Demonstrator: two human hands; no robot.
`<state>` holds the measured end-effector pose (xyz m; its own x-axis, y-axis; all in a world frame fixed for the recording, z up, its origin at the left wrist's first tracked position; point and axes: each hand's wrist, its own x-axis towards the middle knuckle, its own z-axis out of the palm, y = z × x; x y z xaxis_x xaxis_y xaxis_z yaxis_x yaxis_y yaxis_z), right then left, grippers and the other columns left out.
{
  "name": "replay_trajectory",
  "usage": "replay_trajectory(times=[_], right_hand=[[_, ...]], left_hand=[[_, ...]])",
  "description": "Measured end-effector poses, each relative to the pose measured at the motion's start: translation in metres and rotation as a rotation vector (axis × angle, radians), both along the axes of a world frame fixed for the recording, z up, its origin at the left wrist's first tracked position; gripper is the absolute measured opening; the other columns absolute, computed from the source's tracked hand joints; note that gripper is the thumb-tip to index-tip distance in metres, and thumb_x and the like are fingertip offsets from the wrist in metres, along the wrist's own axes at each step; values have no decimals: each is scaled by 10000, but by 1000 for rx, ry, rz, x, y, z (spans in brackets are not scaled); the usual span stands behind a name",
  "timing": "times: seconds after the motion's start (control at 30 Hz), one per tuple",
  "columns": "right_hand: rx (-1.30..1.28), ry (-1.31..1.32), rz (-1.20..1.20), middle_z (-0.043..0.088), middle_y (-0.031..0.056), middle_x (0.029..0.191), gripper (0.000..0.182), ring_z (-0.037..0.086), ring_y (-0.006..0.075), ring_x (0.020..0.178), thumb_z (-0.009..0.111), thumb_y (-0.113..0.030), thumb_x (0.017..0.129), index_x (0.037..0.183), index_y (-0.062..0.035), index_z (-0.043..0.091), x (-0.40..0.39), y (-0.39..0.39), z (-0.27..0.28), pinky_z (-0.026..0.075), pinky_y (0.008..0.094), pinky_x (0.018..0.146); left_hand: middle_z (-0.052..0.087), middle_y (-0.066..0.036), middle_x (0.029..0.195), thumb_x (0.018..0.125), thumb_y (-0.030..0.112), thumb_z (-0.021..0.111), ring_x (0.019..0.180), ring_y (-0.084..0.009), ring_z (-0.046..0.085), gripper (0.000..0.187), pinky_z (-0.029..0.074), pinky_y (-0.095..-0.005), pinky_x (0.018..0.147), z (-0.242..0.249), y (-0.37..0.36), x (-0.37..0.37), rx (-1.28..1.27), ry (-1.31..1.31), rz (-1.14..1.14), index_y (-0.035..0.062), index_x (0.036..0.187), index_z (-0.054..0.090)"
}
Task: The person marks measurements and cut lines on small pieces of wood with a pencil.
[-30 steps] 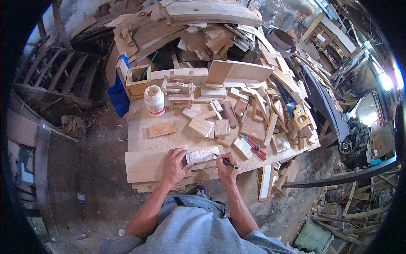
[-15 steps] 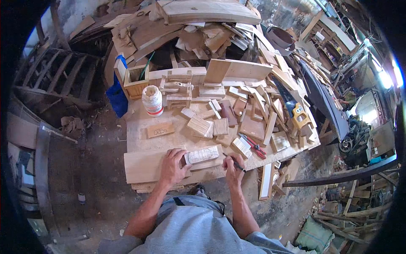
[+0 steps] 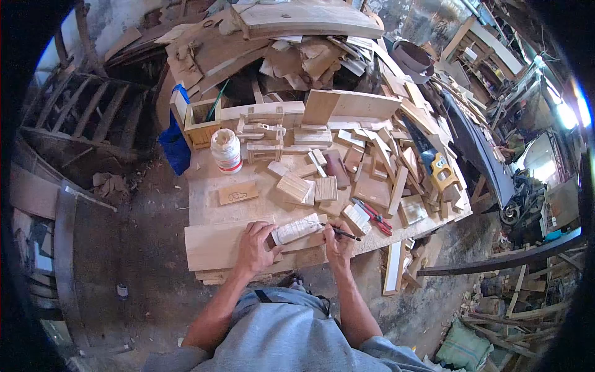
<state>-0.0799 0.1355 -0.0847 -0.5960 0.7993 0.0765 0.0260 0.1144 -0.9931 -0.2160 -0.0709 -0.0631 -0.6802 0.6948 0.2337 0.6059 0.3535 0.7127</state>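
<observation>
A pale wooden block (image 3: 297,229) with drawn lines on its upper face rests on a wider board (image 3: 214,245) at the near edge of the workbench. My left hand (image 3: 255,246) grips the block's left end, thumb on the near side and fingers over the far side. In my right hand (image 3: 338,245) is a slim black pencil (image 3: 344,233), pinched between the fingers. Its tip meets the right end of the block. Beyond the block lies a small wooden piece with a car outline (image 3: 238,193) drawn on it.
A white jar (image 3: 226,151) stands at the bench's left, near a wooden box (image 3: 201,123). Red-handled pliers (image 3: 375,218) lie right of the block among several offcuts (image 3: 325,188). A yellow-handled handsaw (image 3: 441,173) rests at the right. Stacked boards (image 3: 310,22) fill the back.
My right hand has turned and shifted slightly left, bringing the pencil's tip onto the block's right end. My left hand keeps its grip. The whole view has moved a little.
</observation>
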Motion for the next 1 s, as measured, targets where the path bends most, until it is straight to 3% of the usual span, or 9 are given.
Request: replay_trajectory(times=[0.2,0.3,0.4,0.5,0.6,0.7,0.9,1.0], right_hand=[[93,-27,-34,644,10,799,109,609,96,701,675,-114,992,1001,-6,687,2,2,-8,500,268,625],[66,26,-33,626,8,756,77,571,77,639,650,-68,968,973,8,664,-1,-6,4,465,242,589],[225,-116,-75,634,11,756,75,572,78,643,653,-76,963,976,-4,669,-6,-10,-1,472,246,601],[276,-156,-127,654,14,814,97,610,105,746,686,-116,978,993,-22,698,-6,-14,3,499,292,667],[131,-79,-111,658,39,770,101,604,87,674,664,-108,974,986,-8,672,-7,-19,5,483,250,614],[-50,-84,-84,683,58,812,123,629,97,704,661,-122,999,1022,-1,657,-9,-25,15,498,250,627],[-154,83,-107,669,40,823,145,620,101,728,619,-133,1041,1075,4,653,-27,-36,20,492,254,645],[-172,53,-77,665,35,822,138,621,98,732,636,-139,1031,1064,-7,663,-27,-29,29,491,253,648]], left_hand=[[666,-156,1218,688,228,932,1170,-355,600,611,500,-453,1028,0,0,-1,-18,-3,-9,17,1219,714],[664,-153,1220,687,227,930,1163,-355,601,609,498,-453,1027,-6,-1,-2,15,32,-14,18,1216,711],[665,-150,1212,685,227,926,1157,-353,601,611,499,-452,1023,-6,-1,-1,25,29,-13,22,1217,706],[665,-143,1206,686,221,922,1156,-352,599,598,497,-457,1026,-5,-1,-1,28,18,-4,25,1208,707],[667,-134,1208,690,240,918,1155,-347,597,590,490,-457,1022,-6,-1,0,28,12,1,35,1198,698],[676,-115,1182,682,318,929,1140,-336,600,609,481,-465,997,-4,0,2,4,31,-12,54,1177,693],[686,-100,1063,687,532,905,1051,-332,613,734,493,-481,924,2,6,18,-40,38,-103,40,1181,674],[685,-116,1139,709,533,885,1140,-332,599,765,478,-476,990,12,10,15,-149,-25,-98,53,1258,656]])
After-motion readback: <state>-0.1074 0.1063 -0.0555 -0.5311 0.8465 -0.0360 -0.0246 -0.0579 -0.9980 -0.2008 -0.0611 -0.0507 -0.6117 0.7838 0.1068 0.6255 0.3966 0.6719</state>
